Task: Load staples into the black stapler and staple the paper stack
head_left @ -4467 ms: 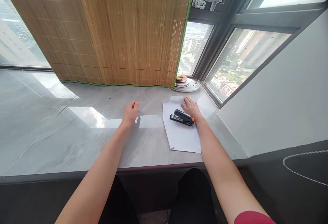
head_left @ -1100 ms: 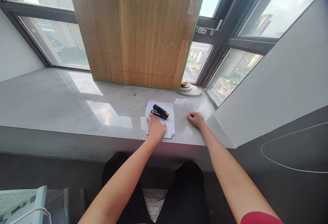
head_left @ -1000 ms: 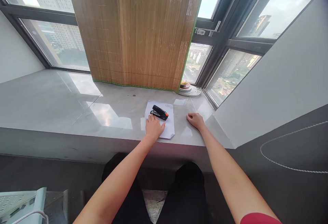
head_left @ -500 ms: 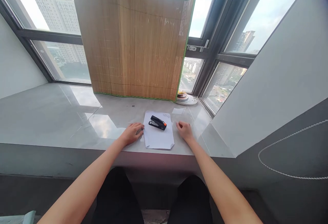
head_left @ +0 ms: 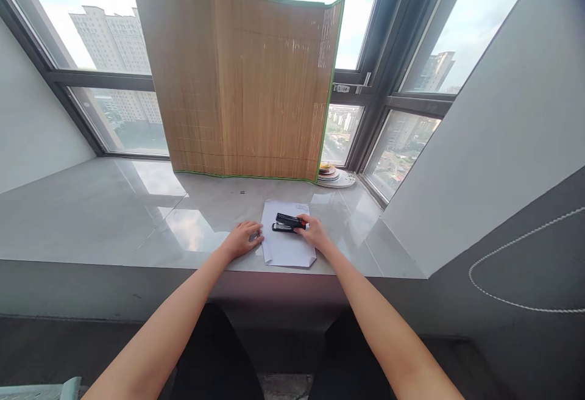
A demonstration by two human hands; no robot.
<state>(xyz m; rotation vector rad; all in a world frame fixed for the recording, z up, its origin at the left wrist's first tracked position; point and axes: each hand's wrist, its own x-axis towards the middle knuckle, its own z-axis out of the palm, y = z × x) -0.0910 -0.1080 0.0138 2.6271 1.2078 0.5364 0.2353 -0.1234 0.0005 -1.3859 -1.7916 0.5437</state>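
A black stapler (head_left: 287,222) with an orange-red spot near one end is above the white paper (head_left: 287,251) on the ledge. My right hand (head_left: 313,232) has its thumb and fingers closed round the stapler's right end. The stapler's jaws point left and stand apart. Whether its base still touches the sheet, I cannot tell. At the sheet's left edge lies my left hand (head_left: 244,238), fingers stretched toward the paper and thumb apart, with nothing held. Some faint marks show at the paper's top right, and its lower corners look folded.
A bamboo mat (head_left: 256,89) with green edging stands against the window behind the glossy ledge (head_left: 114,229). Several stacked plates or discs (head_left: 336,178) sit at the back right corner. A white cord (head_left: 503,253) hangs in a loop at the right.
My right hand has moved left from beside the paper and taken hold of the stapler, which has turned nearer to level. My left hand stays at the sheet's edge; the view has shifted slightly.
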